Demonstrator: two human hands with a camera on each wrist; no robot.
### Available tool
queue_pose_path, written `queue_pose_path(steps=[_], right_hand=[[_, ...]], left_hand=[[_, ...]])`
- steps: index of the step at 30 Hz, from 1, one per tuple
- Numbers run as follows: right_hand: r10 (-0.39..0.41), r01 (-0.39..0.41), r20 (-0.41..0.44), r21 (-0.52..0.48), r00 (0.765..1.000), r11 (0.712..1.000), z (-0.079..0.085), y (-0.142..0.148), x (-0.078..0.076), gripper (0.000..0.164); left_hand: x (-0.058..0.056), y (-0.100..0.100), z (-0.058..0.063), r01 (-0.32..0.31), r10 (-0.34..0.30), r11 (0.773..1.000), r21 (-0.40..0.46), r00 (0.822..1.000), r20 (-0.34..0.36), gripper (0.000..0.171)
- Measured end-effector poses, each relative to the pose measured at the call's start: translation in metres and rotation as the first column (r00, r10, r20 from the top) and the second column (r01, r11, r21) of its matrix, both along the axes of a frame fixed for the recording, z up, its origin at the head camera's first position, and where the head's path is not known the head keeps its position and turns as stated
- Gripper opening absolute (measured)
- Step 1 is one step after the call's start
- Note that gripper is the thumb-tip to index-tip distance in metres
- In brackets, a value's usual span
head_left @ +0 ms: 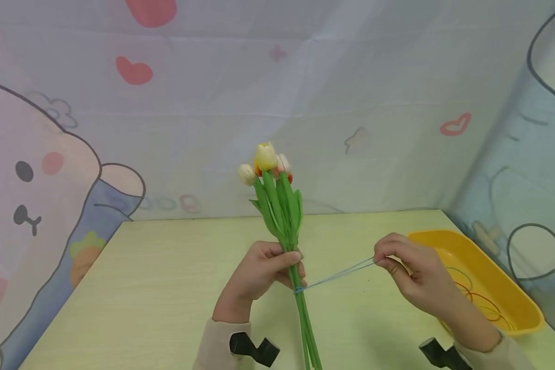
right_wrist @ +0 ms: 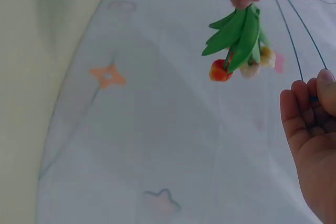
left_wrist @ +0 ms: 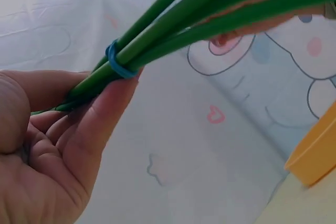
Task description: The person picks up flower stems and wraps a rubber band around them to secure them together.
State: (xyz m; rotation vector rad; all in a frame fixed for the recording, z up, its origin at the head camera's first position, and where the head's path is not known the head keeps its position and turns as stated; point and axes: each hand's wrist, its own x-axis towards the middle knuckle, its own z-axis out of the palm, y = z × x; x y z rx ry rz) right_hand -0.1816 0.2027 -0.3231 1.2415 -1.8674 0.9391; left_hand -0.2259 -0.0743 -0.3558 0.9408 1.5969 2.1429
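Observation:
A bunch of tulips with white, yellow, pink and red heads stands tilted over the table, heads away from me. My left hand grips its green stems just below the leaves. Around the stems, below that hand, goes a blue rubber band. To the right, my right hand pinches the far end of the band between thumb and fingers, stretching it into a long double strand. In the right wrist view two taut strands run up from the right hand toward the bunch.
A yellow tray stands at the table's right side, holding several loose rubber bands in green, red and yellow. The pale table ends at a printed cloth backdrop behind and at both sides.

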Motion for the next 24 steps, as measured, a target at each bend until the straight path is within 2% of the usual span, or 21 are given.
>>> queue_pose_path(steps=[2,5,7,9,12,15,24], right_hand=[[-0.015,0.015,0.011,-0.001,1.000,1.000,-0.006,0.003,-0.005,0.024],[0.005,-0.003,0.092,-0.026,0.996,1.000,-0.020,0.003,-0.011,0.012],[0.021,-0.014,0.183,-0.043,0.983,0.999,-0.030,0.001,-0.014,0.005],[0.050,-0.032,0.270,-0.070,0.962,0.997,-0.039,-0.003,-0.016,0.014],[0.059,-0.017,0.400,-0.106,0.915,0.994,-0.052,-0.013,-0.017,0.020],[0.076,-0.009,0.478,-0.142,0.875,0.990,-0.065,-0.024,-0.018,0.018],[0.156,-0.022,0.563,-0.236,0.812,0.971,-0.096,-0.054,-0.022,0.009]], left_hand=[[0.000,-0.001,0.000,0.054,-0.056,0.996,0.067,0.998,0.021,0.020],[0.001,0.000,0.000,0.126,-0.133,0.980,0.154,0.990,0.038,0.015],[0.002,0.002,-0.001,0.159,-0.171,0.967,0.198,0.984,0.048,0.017],[0.002,0.005,-0.001,0.171,-0.188,0.959,0.226,0.980,0.058,0.016],[0.003,0.008,-0.002,0.154,-0.180,0.956,0.249,0.980,0.086,0.014],[0.004,0.011,-0.001,0.118,-0.155,0.955,0.271,0.981,0.120,0.015],[0.003,0.016,-0.001,0.021,-0.090,0.943,0.332,0.977,0.194,0.019]])
